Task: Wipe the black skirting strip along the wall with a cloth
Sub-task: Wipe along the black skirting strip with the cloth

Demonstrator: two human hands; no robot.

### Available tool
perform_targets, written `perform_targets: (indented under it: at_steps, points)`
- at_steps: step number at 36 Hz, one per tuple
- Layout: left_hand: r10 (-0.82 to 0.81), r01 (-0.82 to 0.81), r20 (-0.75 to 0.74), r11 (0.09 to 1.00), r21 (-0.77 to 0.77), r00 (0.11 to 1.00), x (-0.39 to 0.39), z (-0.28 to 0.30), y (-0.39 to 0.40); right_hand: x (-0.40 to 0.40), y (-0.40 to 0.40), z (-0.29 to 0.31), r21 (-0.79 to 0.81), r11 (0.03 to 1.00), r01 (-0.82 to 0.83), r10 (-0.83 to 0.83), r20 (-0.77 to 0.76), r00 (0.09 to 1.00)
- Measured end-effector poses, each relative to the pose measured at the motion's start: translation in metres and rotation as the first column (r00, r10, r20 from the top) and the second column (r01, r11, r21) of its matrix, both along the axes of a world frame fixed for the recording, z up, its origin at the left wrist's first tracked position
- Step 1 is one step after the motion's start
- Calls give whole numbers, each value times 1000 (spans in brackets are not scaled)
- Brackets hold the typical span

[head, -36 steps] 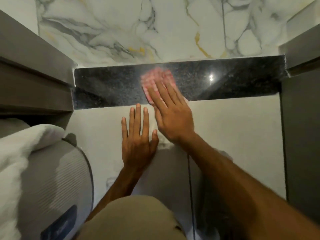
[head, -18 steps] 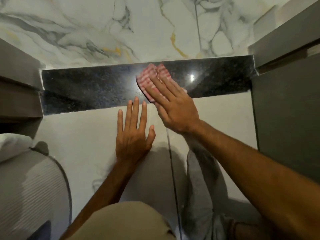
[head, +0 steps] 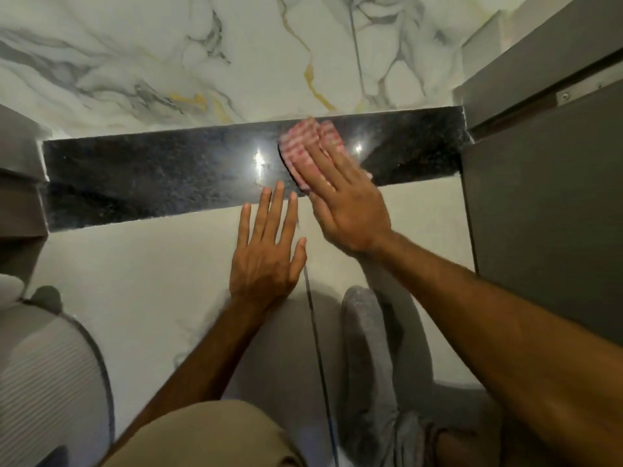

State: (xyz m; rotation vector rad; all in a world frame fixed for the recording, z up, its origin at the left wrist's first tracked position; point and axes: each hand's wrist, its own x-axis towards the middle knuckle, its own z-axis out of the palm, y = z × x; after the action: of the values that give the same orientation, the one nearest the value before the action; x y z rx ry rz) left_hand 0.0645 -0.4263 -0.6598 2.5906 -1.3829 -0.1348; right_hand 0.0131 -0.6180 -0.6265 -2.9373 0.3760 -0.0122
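Note:
A glossy black speckled skirting strip (head: 151,180) runs across the foot of a white marble wall. My right hand (head: 347,210) lies flat on a pink-and-white checked cloth (head: 303,143), pressing it against the strip right of centre. The cloth pokes out past my fingertips; its lower part is hidden under my fingers. My left hand (head: 266,251) rests flat on the pale floor just below the strip, fingers spread, its fingertips touching the strip's lower edge, with nothing in it.
A grey cabinet or door panel (head: 546,203) bounds the strip on the right, and a grey stepped frame (head: 20,183) on the left. A ribbed white appliance (head: 50,382) stands at lower left. A grey sock or foot (head: 367,348) and my beige-clad knee (head: 209,436) sit below.
My right hand has slid the cloth to the right along the strip. The view has shifted, so the strip's left end shows more. My left hand stays planted on the floor.

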Motion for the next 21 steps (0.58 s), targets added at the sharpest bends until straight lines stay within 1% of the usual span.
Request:
perform_targets:
  at_steps: [1, 2, 3, 5, 6, 9, 11, 13, 16, 18, 19, 20, 21]
  points:
    - [-6, 6, -22, 1000, 6, 1000, -1, 2, -1, -19, 5, 1, 2, 1000, 14, -14, -11, 1000]
    - [-12, 13, -42, 1000, 13, 999, -1, 5, -2, -38, 7, 3, 2, 996, 91, -91, -14, 996]
    - [-19, 20, -56, 1000, 21, 998, 0, 6, -2, -54, 8, 5, 2, 977, 212, -212, -20, 977]
    - [-32, 34, -66, 999, 37, 997, 3, 8, -2, -72, 1, 8, -16, 892, 452, -452, -31, 891]
    - [-36, 39, -67, 998, 42, 997, 4, 8, -2, -72, -6, 10, -48, 845, 533, -534, -29, 845]
    - [-33, 35, -55, 998, 43, 998, 5, 4, -4, -42, -34, 15, -129, 750, 649, -655, -15, 755]
    - [-27, 28, -23, 999, 33, 999, 5, 1, -5, -11, -55, 16, -130, 726, 676, -684, -31, 729]
    - [-24, 24, 0, 1000, 17, 1000, 4, -1, -5, 18, -65, 14, -124, 753, 646, -656, -71, 751]
    - [-23, 23, 10, 1000, 19, 1000, 3, -6, -2, 29, -45, 9, -89, 866, 492, -499, -72, 864]
    - [-23, 23, 5, 999, 34, 1000, 2, -7, 1, 8, -17, 7, -37, 920, 391, -392, -35, 919]
    - [-24, 24, 4, 999, 45, 1000, 2, -7, 1, -9, -3, 6, -16, 918, 397, -397, -39, 917]
    - [-23, 23, 2, 998, 58, 1000, 2, -6, 0, -26, 9, 6, 3, 893, 451, -449, -63, 891]
    - [-18, 18, -3, 997, 72, 1000, 3, -4, -1, -41, 18, 7, 12, 846, 534, -530, -92, 843]
